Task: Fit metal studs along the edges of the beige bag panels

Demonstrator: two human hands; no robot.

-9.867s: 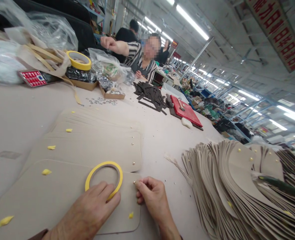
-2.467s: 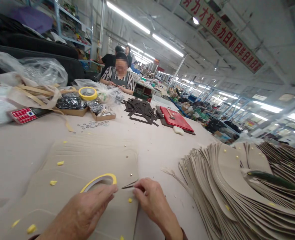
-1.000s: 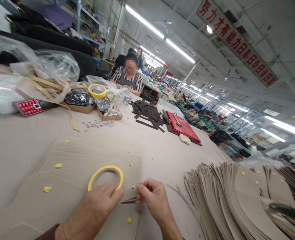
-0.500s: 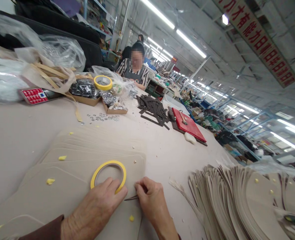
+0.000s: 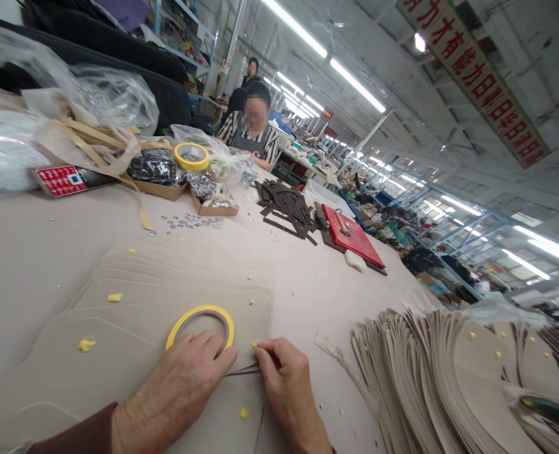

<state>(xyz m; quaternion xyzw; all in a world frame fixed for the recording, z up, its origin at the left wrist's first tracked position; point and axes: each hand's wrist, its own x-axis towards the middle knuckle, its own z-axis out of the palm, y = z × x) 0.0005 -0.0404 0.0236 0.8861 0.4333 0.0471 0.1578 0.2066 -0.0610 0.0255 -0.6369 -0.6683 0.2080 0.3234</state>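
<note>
My left hand [image 5: 185, 378] is closed on the near rim of a roll of yellow tape [image 5: 178, 325], which lies tilted on the stacked beige panels [image 5: 156, 359]. Just right of it, my right hand [image 5: 284, 375] is closed around dark, thin-pronged tweezers [image 5: 241, 371], their prongs pointing left towards my left hand. At its thumb and forefinger tips shows a small yellow bit of tape [image 5: 254, 345], by the top panel's right edge. Other yellow tape bits [image 5: 86, 345] dot the panels, and a small metal stud [image 5: 251, 303] sits above my fingertips.
On the right stands a thick row of curved beige panels [image 5: 416, 378]. Farther back lie dark strips [image 5: 286, 205], a red slab [image 5: 350, 236] with a hammer, small boxes [image 5: 217, 210] of metal parts, another yellow tape roll [image 5: 192, 156] and plastic bags. A person [image 5: 251, 129] sits across the table.
My right fingertips now show a yellow tape bit at the panel's edge. My left hand stays on the tape roll. The whole view has shifted slightly.
</note>
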